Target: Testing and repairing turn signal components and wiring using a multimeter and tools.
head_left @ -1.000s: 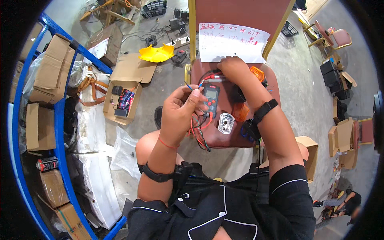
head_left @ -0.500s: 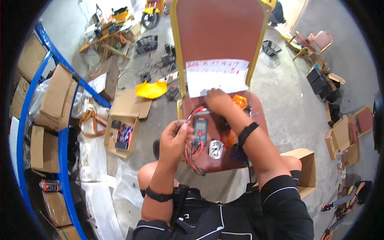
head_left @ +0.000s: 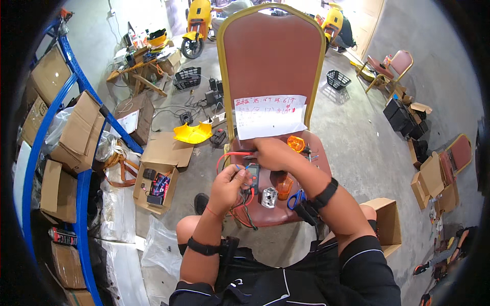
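My left hand (head_left: 227, 188) is closed in a pinch on a thin blue wire (head_left: 247, 167) just left of the multimeter (head_left: 254, 174), which lies on the chair seat (head_left: 265, 218). A red test lead (head_left: 229, 154) arcs up to the closed fingers of my right hand (head_left: 273, 153), seen mostly from the back. More red and dark leads (head_left: 244, 209) hang over the seat's left front edge. Beside the meter lies a silver lamp reflector (head_left: 269, 197). Orange lamp lenses (head_left: 296, 144) and blue-handled scissors (head_left: 294, 199) lie under and around my right forearm.
A handwritten paper (head_left: 270, 117) leans against the chair's backrest (head_left: 273, 56). An open carton (head_left: 155, 183) and a yellow plastic part (head_left: 193, 132) are on the floor at left, near a blue shelf rack (head_left: 81, 204). Another carton (head_left: 388, 224) stands by my right knee.
The view has tilted up, showing more of the scooters behind. My right hand has drawn nearer, away from the paper, with the red lead now arching to it. My left hand stays pinched beside the meter.
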`<action>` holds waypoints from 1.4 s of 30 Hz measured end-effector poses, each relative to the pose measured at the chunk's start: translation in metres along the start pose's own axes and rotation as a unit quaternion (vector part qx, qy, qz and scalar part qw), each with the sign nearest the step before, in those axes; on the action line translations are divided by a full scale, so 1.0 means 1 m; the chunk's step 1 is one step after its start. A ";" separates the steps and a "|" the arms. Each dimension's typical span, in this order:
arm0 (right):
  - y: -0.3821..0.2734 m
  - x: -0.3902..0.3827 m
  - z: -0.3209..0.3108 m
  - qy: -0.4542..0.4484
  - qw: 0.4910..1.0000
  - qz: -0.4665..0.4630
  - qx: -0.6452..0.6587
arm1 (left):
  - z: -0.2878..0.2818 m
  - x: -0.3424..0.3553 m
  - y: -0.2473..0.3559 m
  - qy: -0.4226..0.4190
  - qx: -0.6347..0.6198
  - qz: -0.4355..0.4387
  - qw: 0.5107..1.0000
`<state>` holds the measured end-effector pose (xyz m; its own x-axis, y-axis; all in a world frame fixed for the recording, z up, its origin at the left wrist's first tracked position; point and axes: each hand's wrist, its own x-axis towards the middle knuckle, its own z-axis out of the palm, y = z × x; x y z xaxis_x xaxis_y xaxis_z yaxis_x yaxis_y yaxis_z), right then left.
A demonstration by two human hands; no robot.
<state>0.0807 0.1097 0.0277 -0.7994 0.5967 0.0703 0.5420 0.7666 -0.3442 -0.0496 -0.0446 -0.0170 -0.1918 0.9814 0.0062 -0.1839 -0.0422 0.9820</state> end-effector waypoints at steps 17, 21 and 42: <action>-0.027 -0.148 0.001 -0.235 0.577 0.191 0.759 | 0.021 -0.040 0.016 -0.069 -0.075 -0.061 0.993; -0.019 -0.157 0.022 -0.260 0.556 0.117 0.781 | 0.024 -0.040 0.015 -0.133 -0.059 -0.082 0.986; -0.010 -0.181 -0.001 -0.007 0.491 0.134 0.861 | 0.069 -0.088 0.038 -0.082 -0.029 -0.184 0.979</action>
<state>0.2208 -0.0058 0.0197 -0.7677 0.6100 -0.1963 -0.3834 -0.6826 -0.6221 0.0266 -0.1196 0.0333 0.0549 0.9491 -0.3101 -0.2674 0.3132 0.9113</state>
